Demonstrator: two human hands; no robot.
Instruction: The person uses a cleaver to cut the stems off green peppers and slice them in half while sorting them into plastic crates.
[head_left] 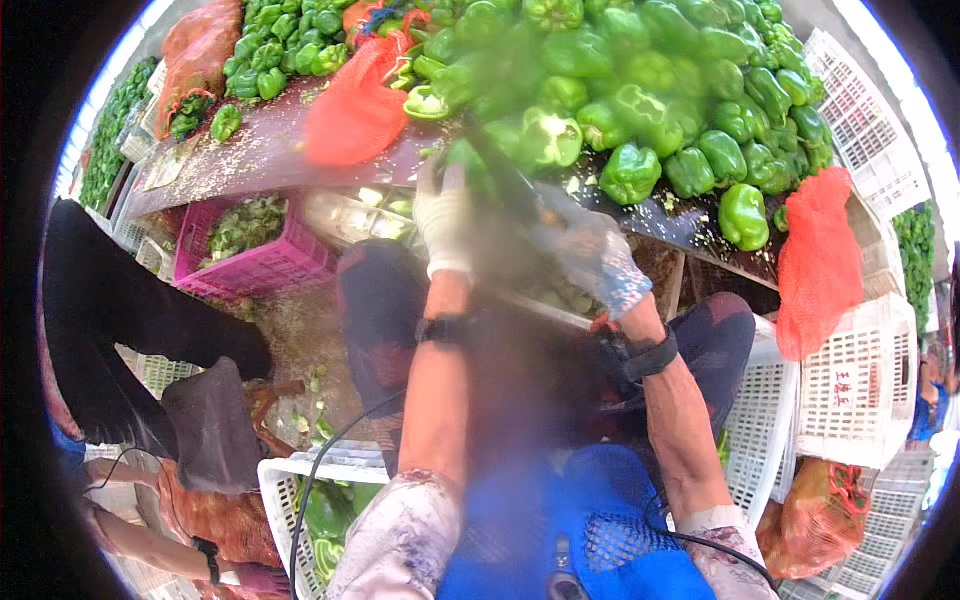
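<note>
My left hand (443,215), in a white glove, is closed on a green bell pepper (465,160) over the near edge of the table. Close by on the right is my right hand (592,258), in a patterned glove. It is closed round a knife, whose dark, blurred blade (508,170) points up and left toward that pepper. A smear down the middle of the picture hides part of both. Beyond them rises a big pile of green bell peppers (640,65); a cut pepper (428,103) lies at its left edge, another cut pepper (552,138) at its front.
Red mesh bags lie on the table (265,125) at left (355,110) and hang at its right end (822,260). Below stands a pink crate (255,270) of trimmings. White crates (850,385) flank me; one (285,470) holds peppers. At left another person's legs (130,320) show.
</note>
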